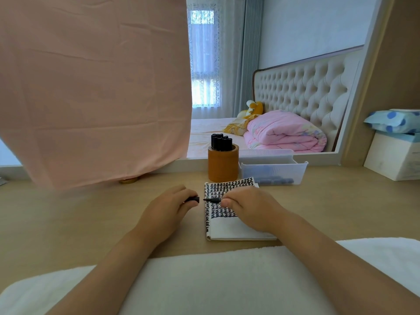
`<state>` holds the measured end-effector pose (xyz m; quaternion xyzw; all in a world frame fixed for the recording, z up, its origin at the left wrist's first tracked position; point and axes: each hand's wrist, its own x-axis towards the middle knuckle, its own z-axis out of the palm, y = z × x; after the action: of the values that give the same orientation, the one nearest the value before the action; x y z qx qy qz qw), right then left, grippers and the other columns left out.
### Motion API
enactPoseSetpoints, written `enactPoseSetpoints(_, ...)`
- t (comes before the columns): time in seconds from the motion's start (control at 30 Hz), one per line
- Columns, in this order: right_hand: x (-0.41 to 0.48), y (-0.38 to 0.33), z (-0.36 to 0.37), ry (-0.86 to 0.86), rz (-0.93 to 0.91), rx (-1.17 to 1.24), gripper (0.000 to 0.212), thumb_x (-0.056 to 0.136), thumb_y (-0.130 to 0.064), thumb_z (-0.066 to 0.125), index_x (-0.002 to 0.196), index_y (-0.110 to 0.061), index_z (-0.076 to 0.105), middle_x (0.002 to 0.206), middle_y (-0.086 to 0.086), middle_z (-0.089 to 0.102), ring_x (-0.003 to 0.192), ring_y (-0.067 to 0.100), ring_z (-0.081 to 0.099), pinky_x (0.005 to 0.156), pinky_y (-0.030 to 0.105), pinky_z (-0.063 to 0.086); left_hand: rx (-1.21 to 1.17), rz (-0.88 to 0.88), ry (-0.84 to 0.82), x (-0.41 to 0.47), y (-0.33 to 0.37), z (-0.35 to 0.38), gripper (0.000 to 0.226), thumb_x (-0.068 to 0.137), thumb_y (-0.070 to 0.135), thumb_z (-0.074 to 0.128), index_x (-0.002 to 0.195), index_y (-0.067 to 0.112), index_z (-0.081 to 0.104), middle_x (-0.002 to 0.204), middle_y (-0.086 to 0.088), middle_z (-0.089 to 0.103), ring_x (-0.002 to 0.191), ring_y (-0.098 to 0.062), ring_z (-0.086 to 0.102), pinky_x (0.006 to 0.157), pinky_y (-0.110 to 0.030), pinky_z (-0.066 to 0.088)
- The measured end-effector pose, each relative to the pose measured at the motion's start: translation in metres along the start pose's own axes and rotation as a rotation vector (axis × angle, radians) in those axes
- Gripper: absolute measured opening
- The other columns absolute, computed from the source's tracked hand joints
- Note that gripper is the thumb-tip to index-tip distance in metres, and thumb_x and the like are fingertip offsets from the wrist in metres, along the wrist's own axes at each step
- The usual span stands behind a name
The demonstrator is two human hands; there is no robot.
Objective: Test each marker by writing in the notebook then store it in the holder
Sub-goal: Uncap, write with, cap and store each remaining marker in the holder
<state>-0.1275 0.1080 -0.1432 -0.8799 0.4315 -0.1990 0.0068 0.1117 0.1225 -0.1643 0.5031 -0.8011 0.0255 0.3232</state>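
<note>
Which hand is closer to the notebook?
Right. The right hand, holding the marker, is over the notebook; the left hand, gripping the cap, sits off its left edge.

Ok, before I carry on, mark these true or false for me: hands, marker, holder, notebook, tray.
1. The right hand holds the thin black marker uncapped. True.
2. The left hand lies flat and empty. False: it grips the small black cap.
3. The brown cylindrical holder is empty. False: several black capped markers stand in it.
4. The page of the open white notebook is partly covered with black marks. True.
5. The clear plastic tray stands left of the holder. False: it stands to its right.
</note>
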Motion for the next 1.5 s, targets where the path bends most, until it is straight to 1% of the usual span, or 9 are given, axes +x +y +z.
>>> enactPoseSetpoints(0.2,-0.003,0.005,0.000,0.003,0.101,0.111,0.039,0.105,-0.031,0.038,0.141,-0.024,0.053,0.126,-0.005,0.061,0.110,0.012,0.054,0.094,0.028,0.045,0.062,-0.144,-0.054,-0.004,-0.011,0.009,0.022,0.095,0.033,0.057,0.115,0.035,0.067,0.103,0.014,0.052,0.096,-0.008,0.048,0.081,-0.029,0.043)
enactPoseSetpoints(0.3,-0.004,-0.003,-0.003,-0.003,0.151,0.362,0.047,0.106,-0.018,0.037,0.151,-0.032,0.034,0.116,-0.014,0.058,0.106,0.008,0.056,0.090,0.023,0.044,0.097,-0.159,-0.134,-0.004,-0.009,0.014,0.020,0.096,0.037,0.055,0.112,0.039,0.065,0.101,0.014,0.056,0.098,-0.010,0.049,0.083,-0.031,0.045)
enactPoseSetpoints(0.47,-0.001,-0.014,-0.010,0.103,0.213,0.696,0.043,0.106,-0.005,0.031,0.127,-0.027,0.060,0.108,-0.004,0.056,0.068,0.008,0.060,0.054,0.014,0.046,0.138,-0.156,-0.164,-0.004,-0.004,0.015,0.024,0.096,0.042,0.053,0.117,0.039,0.063,0.107,0.012,0.056,0.104,-0.010,0.047,0.082,-0.027,0.042)
enactPoseSetpoints(0.6,-0.001,-0.014,-0.013,0.050,0.280,1.072,0.055,0.101,0.008,0.025,0.131,-0.021,0.060,0.117,0.007,0.061,0.081,0.018,0.069,0.056,0.025,0.055,0.128,-0.106,-0.156,-0.007,0.002,0.009,0.033,0.096,0.041,0.053,0.128,0.034,0.057,0.118,0.009,0.051,0.110,-0.010,0.046,0.089,-0.027,0.043)
enactPoseSetpoints(0.7,-0.001,-0.009,-0.009,0.037,0.259,0.936,0.062,0.095,0.016,0.039,0.132,-0.030,0.058,0.119,0.000,0.066,0.100,0.018,0.067,0.069,0.023,0.055,0.051,-0.034,-0.156,-0.011,0.011,-0.001,0.024,0.096,0.038,0.054,0.120,0.036,0.059,0.111,0.015,0.049,0.105,-0.004,0.046,0.089,-0.025,0.043)
enactPoseSetpoints(0.8,-0.002,-0.010,-0.004,0.070,0.228,0.840,0.031,0.090,-0.004,0.067,0.114,-0.024,0.063,0.096,-0.006,0.067,0.076,0.005,0.066,0.064,0.018,0.052,-0.061,0.022,-0.271,-0.018,0.019,-0.008,0.021,0.096,0.040,0.052,0.116,0.040,0.058,0.105,0.019,0.049,0.097,-0.001,0.050,0.085,-0.027,0.048)
enactPoseSetpoints(0.9,-0.003,-0.015,-0.001,0.117,0.252,0.884,0.015,0.099,-0.028,0.055,0.097,-0.013,0.056,0.065,0.007,0.056,0.049,0.017,0.050,0.046,0.027,0.042,-0.068,0.085,-0.330,-0.026,0.019,-0.007,0.026,0.097,0.045,0.049,0.122,0.042,0.055,0.106,0.018,0.051,0.099,0.001,0.046,0.087,-0.028,0.045)
enactPoseSetpoints(1.1,0.000,-0.022,0.011,0.030,0.338,0.951,0.016,0.096,-0.007,0.055,0.109,-0.015,0.056,0.079,0.013,0.067,0.055,0.025,0.061,0.039,0.025,0.037,-0.072,0.149,-0.421,-0.027,0.017,-0.009,0.032,0.095,0.048,0.049,0.127,0.049,0.050,0.120,0.018,0.050,0.114,-0.001,0.039,0.095,-0.028,0.039)
enactPoseSetpoints(1.5,-0.001,-0.020,0.017,0.040,0.330,0.760,0.012,0.081,-0.007,0.071,0.078,-0.009,0.060,0.058,0.004,0.064,0.049,0.017,0.057,0.048,0.027,0.046,-0.051,0.129,-0.428,-0.032,0.015,-0.005,0.035,0.093,0.048,0.052,0.128,0.053,0.050,0.119,0.025,0.045,0.113,-0.001,0.038,0.096,-0.029,0.039)
